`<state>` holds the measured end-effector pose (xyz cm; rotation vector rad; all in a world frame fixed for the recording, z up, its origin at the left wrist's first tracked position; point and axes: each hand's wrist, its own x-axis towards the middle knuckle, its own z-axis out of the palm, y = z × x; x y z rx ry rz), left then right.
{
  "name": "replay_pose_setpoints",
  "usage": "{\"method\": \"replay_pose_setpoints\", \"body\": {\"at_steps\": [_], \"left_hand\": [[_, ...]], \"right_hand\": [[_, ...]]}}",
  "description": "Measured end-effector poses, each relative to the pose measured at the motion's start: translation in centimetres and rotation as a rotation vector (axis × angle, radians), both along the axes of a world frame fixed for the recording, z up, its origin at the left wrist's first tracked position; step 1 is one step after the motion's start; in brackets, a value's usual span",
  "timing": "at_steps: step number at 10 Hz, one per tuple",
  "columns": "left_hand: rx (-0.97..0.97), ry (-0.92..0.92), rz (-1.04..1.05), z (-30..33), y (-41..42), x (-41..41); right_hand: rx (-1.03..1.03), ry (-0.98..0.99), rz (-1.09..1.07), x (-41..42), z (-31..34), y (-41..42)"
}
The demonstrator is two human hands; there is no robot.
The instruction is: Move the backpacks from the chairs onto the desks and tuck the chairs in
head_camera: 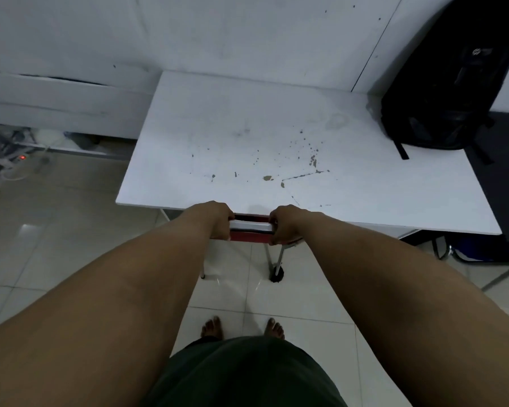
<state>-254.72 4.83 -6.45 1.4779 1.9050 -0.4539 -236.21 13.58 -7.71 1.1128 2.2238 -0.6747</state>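
Here the only writing is a small pale logo on the front of the black backpack (450, 83); it is too blurred to read with certainty. The backpack stands on the far right corner of the white desk (247, 136), leaning back against the white wall (218, 30). Its long axis runs from the desk surface up and to the right, and its top is cut off by the edge of the picture. Two black straps hang from its lower end, one lying on the desk top and one past the desk's right side.

The chair (251, 230) is almost fully hidden under the desk. Only a red and white strip of its back shows at the near edge, together with two thin metal legs below; the right leg ends in a black foot on the tiled floor (71, 230). The long axis of this strip lies left to right, parallel to the desk edge.

The left hand (216, 220) and the right hand (285, 224) each grip one end of the strip, fingers curled tightly around it; the fingertips are hidden behind it. Both arms reach straight forward.

The desk top carries many small brown chips and stains. At the far left, a power strip (15, 160) with a red light lies on the floor, hard to make out.
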Motion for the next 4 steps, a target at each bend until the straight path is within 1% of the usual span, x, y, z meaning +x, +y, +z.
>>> {"method": "replay_pose_setpoints", "body": {"at_steps": [1, 2, 3, 4], "left_hand": [[-0.017, 0.027, 0.007, 1.3, 0.0, -0.1], [-0.006, 0.076, -0.007, 2.8, 0.3, -0.2], [0.047, 0.095, 0.020, 4.7, 1.1, -0.5], [0.114, 0.089, 0.067, 8.1, 2.3, -1.1]], "right_hand": [[0.026, -0.079, 0.020, -0.3, 1.3, 0.4], [0.061, -0.110, 0.010, -0.4, 3.2, 1.1], [0.112, -0.132, 0.034, -0.6, 5.7, 2.0], [0.101, -0.156, 0.014, -1.3, 9.0, 3.7]]}}
